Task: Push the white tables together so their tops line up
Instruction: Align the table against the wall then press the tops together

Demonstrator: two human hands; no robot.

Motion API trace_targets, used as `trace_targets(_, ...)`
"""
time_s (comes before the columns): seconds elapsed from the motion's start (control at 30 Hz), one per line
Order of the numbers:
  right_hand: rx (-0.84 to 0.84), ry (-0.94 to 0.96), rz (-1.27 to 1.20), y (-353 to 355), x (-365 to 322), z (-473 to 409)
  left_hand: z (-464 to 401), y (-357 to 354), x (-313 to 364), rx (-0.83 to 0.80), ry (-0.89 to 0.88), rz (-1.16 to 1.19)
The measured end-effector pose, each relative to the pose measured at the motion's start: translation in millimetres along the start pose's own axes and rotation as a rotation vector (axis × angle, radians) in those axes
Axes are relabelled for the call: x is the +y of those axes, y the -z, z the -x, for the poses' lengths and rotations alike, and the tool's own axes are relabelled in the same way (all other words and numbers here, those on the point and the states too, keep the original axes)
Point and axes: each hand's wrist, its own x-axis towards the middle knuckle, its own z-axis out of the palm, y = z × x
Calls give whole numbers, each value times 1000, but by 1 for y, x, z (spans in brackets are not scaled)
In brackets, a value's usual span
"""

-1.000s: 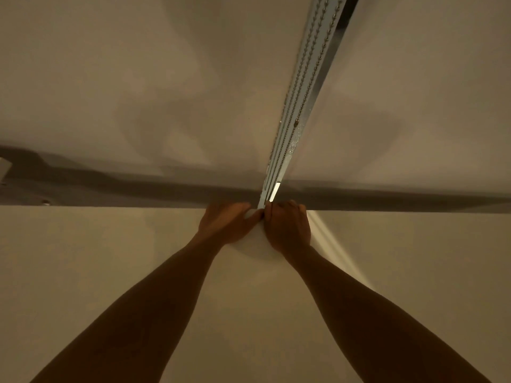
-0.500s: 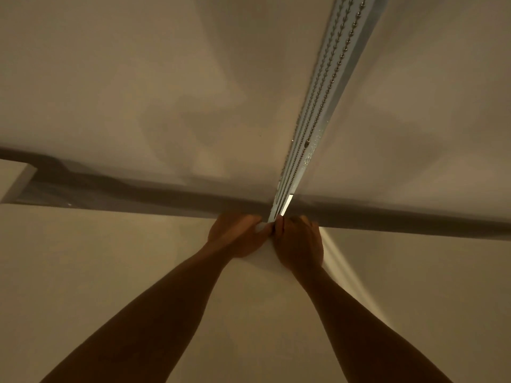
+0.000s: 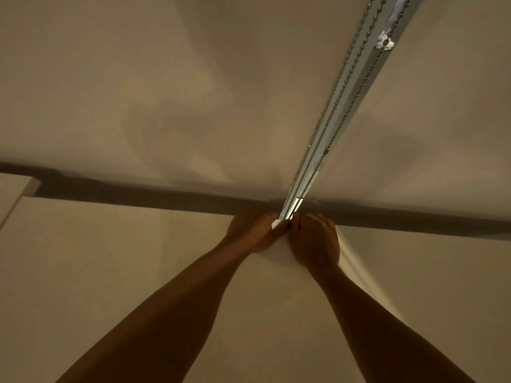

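A white table top point(image 3: 110, 286) fills the lower half of the view. My left hand point(image 3: 254, 230) and my right hand point(image 3: 315, 241) sit side by side at its far edge, thumbs almost touching, fingers curled over the edge and hidden behind it. The corner of a second white table point(image 3: 12, 189) shows at the far left. A thin seam separates it from the near top, and its far edge sits slightly beyond the near top's far edge.
A dark gap point(image 3: 138, 196) runs along the far edge of the table. Beyond it hang two white blinds point(image 3: 138, 78), split by a metal strip with bead chains point(image 3: 345, 92) that ends right above my hands.
Both hands have kept their hold on the far edge. The view has shifted, the second table's corner has come into sight at the left, and the dark gap looks narrower.
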Motion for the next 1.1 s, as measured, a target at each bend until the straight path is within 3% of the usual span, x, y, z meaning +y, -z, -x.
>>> trace_targets(0.37, 67, 23, -19, -1, -1, -1, 5, -5, 6, 185, 52, -40)
trace_targets(0.57, 217, 183, 48, 0, 1, 6, 15, -12, 6, 361, 124, -175)
trace_targets(0.67, 159, 175, 56, 0, 0, 8, 36, -13, 8, 341, 239, -78)
trace_targets(0.8, 107, 62, 119, 0, -12, 29, 90, -27, -2, 236, 146, -150)
trace_targets(1.1, 27, 148, 106, -19, -59, 183, 236, -23, -28, 176, 204, -119)
